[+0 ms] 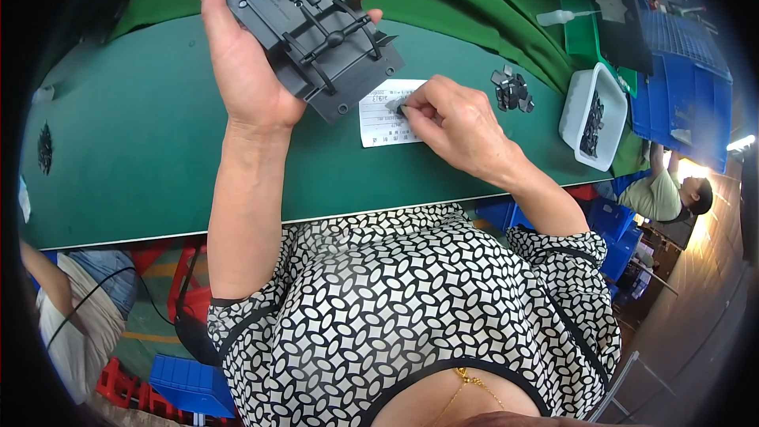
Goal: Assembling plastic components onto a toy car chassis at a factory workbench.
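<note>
Your left hand (251,75), 11 o'clock: wrapped round edges of plastic part (278,20), dark grey, flat, tilted, darker rods (337,37) across face. Your right hand (466,122), 1 o'clock: fingertips pinching small black piece (401,110) over white slip (379,133).

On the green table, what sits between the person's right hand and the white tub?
In the head view, a loose pile of small dark pieces lies on the tabletop between the right hand and the white tub.
</note>
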### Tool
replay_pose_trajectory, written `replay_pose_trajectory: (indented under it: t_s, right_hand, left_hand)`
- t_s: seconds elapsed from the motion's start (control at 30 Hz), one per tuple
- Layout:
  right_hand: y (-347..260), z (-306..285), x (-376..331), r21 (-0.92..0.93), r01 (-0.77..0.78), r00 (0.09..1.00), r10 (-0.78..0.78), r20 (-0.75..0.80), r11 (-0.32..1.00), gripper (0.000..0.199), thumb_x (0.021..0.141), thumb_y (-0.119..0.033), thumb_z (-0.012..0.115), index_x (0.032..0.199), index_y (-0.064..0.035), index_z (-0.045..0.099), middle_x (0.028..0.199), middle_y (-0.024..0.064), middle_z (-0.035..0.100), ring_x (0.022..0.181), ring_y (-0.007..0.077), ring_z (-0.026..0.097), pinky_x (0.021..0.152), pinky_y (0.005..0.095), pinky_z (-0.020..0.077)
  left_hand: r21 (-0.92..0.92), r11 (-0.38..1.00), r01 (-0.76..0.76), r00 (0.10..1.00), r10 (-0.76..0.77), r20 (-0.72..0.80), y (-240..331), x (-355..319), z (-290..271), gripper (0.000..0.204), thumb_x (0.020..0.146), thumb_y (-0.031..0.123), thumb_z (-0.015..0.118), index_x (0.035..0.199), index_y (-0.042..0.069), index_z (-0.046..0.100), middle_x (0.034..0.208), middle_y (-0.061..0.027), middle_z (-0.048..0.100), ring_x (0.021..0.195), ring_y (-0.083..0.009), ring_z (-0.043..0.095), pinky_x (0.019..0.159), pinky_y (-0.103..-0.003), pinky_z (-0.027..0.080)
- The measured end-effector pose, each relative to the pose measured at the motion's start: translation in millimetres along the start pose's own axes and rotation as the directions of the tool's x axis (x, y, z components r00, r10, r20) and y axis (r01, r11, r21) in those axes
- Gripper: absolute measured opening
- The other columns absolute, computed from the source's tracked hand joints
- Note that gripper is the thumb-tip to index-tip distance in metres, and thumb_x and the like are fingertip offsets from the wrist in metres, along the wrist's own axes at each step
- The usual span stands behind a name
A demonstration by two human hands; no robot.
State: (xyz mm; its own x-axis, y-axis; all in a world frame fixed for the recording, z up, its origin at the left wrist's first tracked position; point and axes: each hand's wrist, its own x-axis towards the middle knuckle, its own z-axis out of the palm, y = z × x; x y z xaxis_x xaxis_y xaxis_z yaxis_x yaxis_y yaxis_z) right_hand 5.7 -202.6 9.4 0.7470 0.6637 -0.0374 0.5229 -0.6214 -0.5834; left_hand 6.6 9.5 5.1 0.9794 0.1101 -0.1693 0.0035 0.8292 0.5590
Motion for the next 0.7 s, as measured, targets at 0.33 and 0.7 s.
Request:
replay_pose_trajectory:
  t_s: [0.33, 0.7]
  right_hand:
    - [-13.7, -17.8, -0.3, 0.407, -0.475, 0.880, 0.409, 0.243, 0.780, 0.016, 0.082, -0.012, 0.066, 0.083, 0.0036, 0.061, 0.068, 0.0037, 0.060, 0.061, 0.0112, 0.057, 0.059, 0.0259, 0.0476]
    - [1.7, -38.0, 2.9, 0.781, -0.586, 0.782, 0.400, 0.477, 0.214, 0.013, 0.082, -0.011, 0.068, 0.079, 0.0011, 0.062, 0.063, 0.0006, 0.054, 0.052, 0.0056, 0.045, 0.045, 0.0201, 0.0313]
  left_hand:
    - [-0.018, 1.000, -0.001, 1.000, 0.001, -0.004, 1.1, -1.3, 0.8, 0.082, 0.091, 0.063, 0.004, 0.137, 0.001, 0.032, 0.126, -0.0264, 0.047, 0.113, -0.0376, 0.050, 0.097, -0.057, 0.042]
    - [-0.076, 0.997, 0.018, 1.000, -0.019, -0.019, -4.2, 0.1, -2.0, 0.080, 0.092, 0.064, 0.008, 0.136, 0.002, 0.033, 0.124, -0.0256, 0.049, 0.109, -0.0382, 0.052, 0.098, -0.059, 0.040]
